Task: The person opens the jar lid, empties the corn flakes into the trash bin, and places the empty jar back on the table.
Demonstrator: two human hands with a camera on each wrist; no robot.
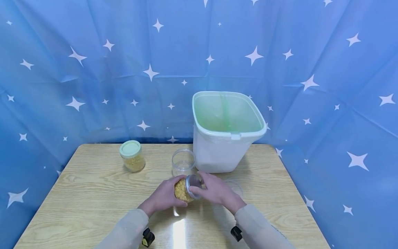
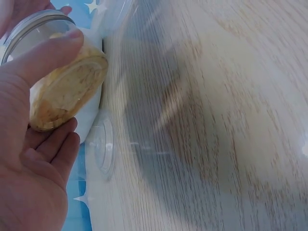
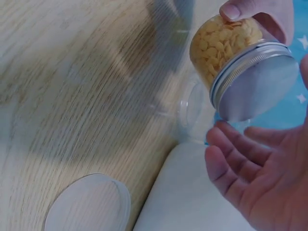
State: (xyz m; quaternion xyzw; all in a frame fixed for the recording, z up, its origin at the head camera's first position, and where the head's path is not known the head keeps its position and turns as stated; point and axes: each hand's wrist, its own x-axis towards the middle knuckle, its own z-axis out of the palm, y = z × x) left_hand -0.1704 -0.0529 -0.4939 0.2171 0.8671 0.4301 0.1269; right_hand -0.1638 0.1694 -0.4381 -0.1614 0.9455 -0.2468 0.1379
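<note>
My left hand [image 1: 162, 197] grips a clear jar of yellow flakes [image 1: 181, 191] around its sides, tilted over the table. A silver screw lid [image 3: 260, 89] covers the jar's mouth and faces toward my right hand [image 1: 214, 188]. In the right wrist view, the right hand's fingers [image 3: 236, 159] are spread and loosely bent just beside the lid, with a gap between palm and lid. The left wrist view shows the jar's flat base [image 2: 70, 94] with the left thumb across its side. Just beyond the hands stands an open clear container [image 1: 183, 162].
A white bin with a pale green inside [image 1: 217, 152] stands at the table's back right. At the back left is a jar of yellow flakes with a mint lid [image 1: 133, 159]. A clear round lid [image 3: 91, 204] lies on the wooden table [image 1: 93, 204] near the bin.
</note>
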